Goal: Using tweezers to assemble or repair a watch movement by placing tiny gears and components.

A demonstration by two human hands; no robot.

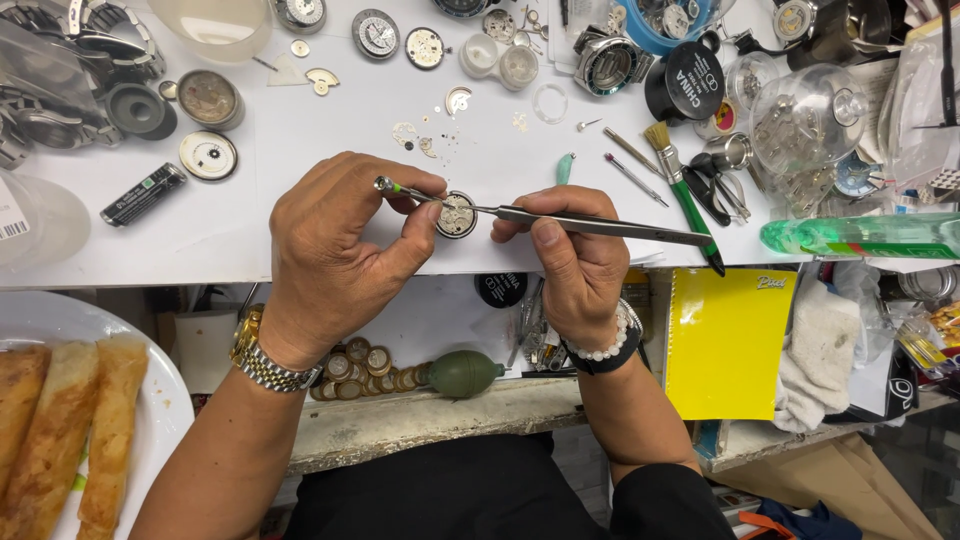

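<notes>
A round watch movement point(457, 216) lies on the white work surface point(330, 130) between my two hands. My left hand point(335, 250) grips a small screwdriver point(400, 190) with a green band, its tip pointing at the movement. Steel tweezers point(600, 226) sit pinched in my right hand point(575, 260), their points resting over the movement's right edge. A metal watch is on my left wrist, and my right wrist carries a bead bracelet and a black band.
Watch movements, dials and cases point(207, 155) lie scattered at the back. A green-handled brush point(685, 195), a glass dome point(805, 120), a black cap point(690, 80), a yellow notebook point(725, 340), a green dust blower point(465, 373) and a plate of fried rolls point(75, 430) surround me.
</notes>
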